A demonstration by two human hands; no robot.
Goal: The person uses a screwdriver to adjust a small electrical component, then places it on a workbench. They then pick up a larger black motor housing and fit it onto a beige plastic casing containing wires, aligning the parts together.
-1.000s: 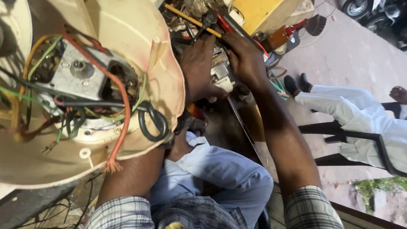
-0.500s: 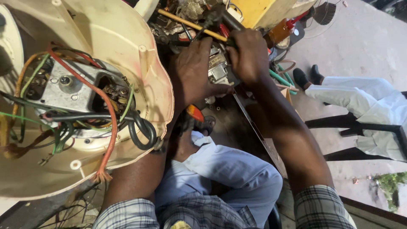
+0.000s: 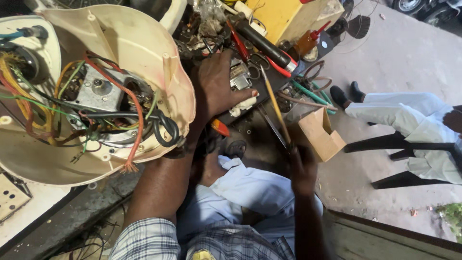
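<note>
Two hands work over a crowded counter (image 3: 269, 144), and the cream plastic housing (image 3: 120, 58) with its exposed motor and tangle of wires (image 3: 96, 115) serves as the landmark. Just right of the housing, the left hand (image 3: 219, 89) lies palm down with fingers spread, pressing on a small whitish electrical part (image 3: 243, 103) and gripping nothing that shows. Farther right and nearer the person, the right hand (image 3: 302, 166) has its fingers closed round the lower end of a thin yellowish rod (image 3: 275, 103), which slants up and away toward the clutter of tools; it looks like a long slim screwdriver or probe, though the dim view does not settle which. Such a rod looks light and stiff, likely smooth and a little slippery, and is best held low on its thicker end as it is now, since the far tip would wander if gripped midway. The small part under the left hand seems light and possibly brittle, better steadied flat than pinched. Beyond the rod from the housing stand an open cardboard box (image 3: 320, 132) and a yellow box (image 3: 288, 17), with red-handled pliers (image 3: 243, 45) between. Another person's white-trousered legs (image 3: 409, 113) rest well right of it all.
</note>
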